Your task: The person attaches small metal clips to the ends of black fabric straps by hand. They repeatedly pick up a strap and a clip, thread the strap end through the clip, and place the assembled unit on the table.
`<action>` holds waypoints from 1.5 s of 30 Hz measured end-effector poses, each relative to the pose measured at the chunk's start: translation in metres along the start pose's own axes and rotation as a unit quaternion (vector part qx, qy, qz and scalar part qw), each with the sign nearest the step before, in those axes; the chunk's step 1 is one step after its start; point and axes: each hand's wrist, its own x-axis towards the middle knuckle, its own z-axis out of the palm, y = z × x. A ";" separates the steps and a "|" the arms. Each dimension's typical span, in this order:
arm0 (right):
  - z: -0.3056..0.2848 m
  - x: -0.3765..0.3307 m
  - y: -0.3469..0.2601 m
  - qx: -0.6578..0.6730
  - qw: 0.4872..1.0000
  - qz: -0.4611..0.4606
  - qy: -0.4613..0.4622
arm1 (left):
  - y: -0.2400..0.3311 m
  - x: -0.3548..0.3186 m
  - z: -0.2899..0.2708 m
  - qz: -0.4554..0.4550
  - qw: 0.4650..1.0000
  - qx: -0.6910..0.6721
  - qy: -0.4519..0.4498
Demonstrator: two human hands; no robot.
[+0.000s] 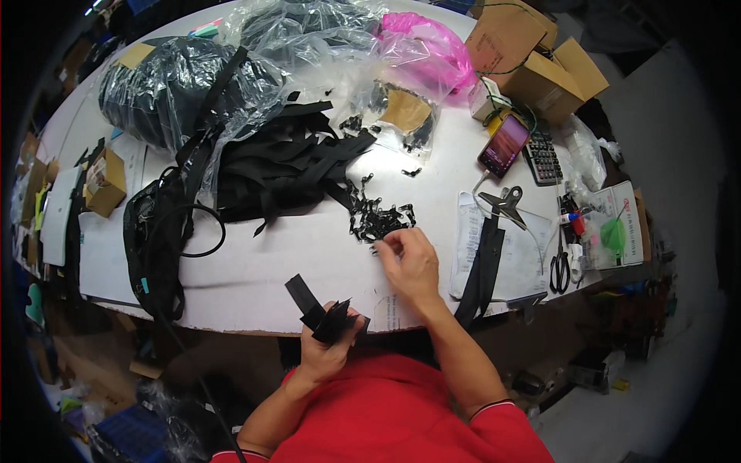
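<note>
My left hand (330, 344) is closed around a bunch of short black webbing strips (326, 319), held over the table's front edge. One strip sticks out of the bunch to the upper left. Thumb and fingers of my right hand (411, 262) are pinched together at the near edge of a pile of small black clips (380, 221). Whatever is between those fingertips is too small to make out. Left of the pile lies a large heap of black webbing straps (278, 166), with several strap ends reaching toward the clips.
Behind are a clear plastic bag of black goods (177, 89), a pink bag (428, 50) and an open cardboard box (567, 81). At right lie a phone (504, 145), a calculator (543, 160), a clipboard with papers (505, 247) and scissors (560, 270). A black bag (154, 243) stands left.
</note>
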 end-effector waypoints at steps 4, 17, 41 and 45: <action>0.002 0.003 0.004 -0.047 0.996 -0.072 0.004 | 0.002 -0.001 -0.001 -0.034 0.999 0.001 0.007; -0.048 -0.044 -0.008 0.523 0.784 0.256 -0.216 | 0.009 0.004 -0.003 -0.086 0.996 -0.023 -0.029; -0.051 -0.074 -0.022 0.380 0.913 -0.016 -0.147 | 0.023 0.003 0.012 0.032 0.999 -0.004 -0.033; -0.052 -0.072 -0.022 0.357 0.920 -0.025 -0.157 | 0.022 0.002 0.011 0.022 0.999 0.000 -0.035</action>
